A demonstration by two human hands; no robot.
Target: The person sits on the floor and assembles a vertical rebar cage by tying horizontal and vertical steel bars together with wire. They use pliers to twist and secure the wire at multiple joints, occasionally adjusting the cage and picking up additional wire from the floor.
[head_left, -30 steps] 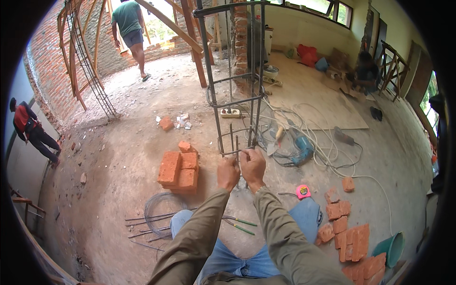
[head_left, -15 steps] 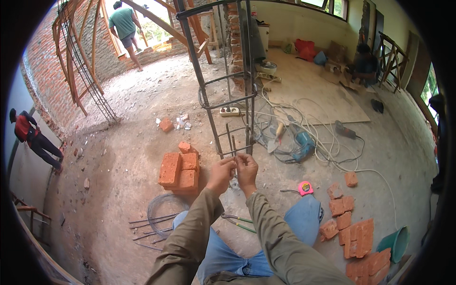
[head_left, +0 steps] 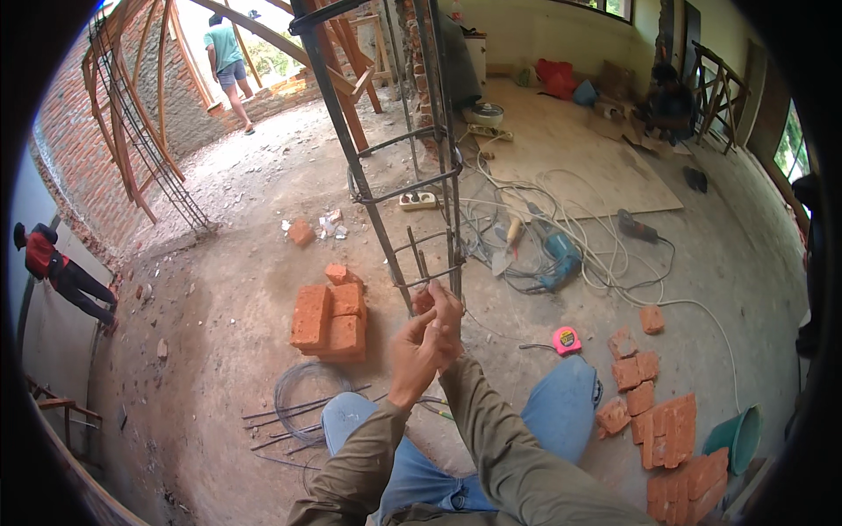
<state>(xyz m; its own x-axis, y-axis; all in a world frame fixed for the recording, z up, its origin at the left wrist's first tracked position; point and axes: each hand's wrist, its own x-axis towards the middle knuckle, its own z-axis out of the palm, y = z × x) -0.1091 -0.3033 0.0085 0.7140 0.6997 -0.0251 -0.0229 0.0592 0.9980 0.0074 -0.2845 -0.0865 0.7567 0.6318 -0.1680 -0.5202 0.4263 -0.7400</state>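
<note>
In front of me a steel rebar cage [head_left: 371,198] rises from the floor, its upright bars joined by square ties. At its lower end, my right hand [head_left: 445,317] is closed in a pinch beside the short bars and lowest tie. My left hand [head_left: 414,358] is just below and nearer me, its fingers pressed together against the right hand. Whatever lies between the fingertips is too small or hidden to make out. A coil of thin wire [head_left: 278,396] and several steel rods [head_left: 263,422] lie by my left knee. A green-handled tool [head_left: 437,408] shows partly behind my right forearm.
Stacked orange bricks [head_left: 311,317] stand left of the cage. Rightward lie a pink tape measure [head_left: 567,340], a teal power tool [head_left: 561,259], tangled cables [head_left: 605,279], broken bricks [head_left: 667,431] and a green bucket [head_left: 735,443]. Other people are farther off.
Both hands have shifted slightly; the left has dropped below the right, where before they were side by side. The view has moved a little, and the cage sits farther left.
</note>
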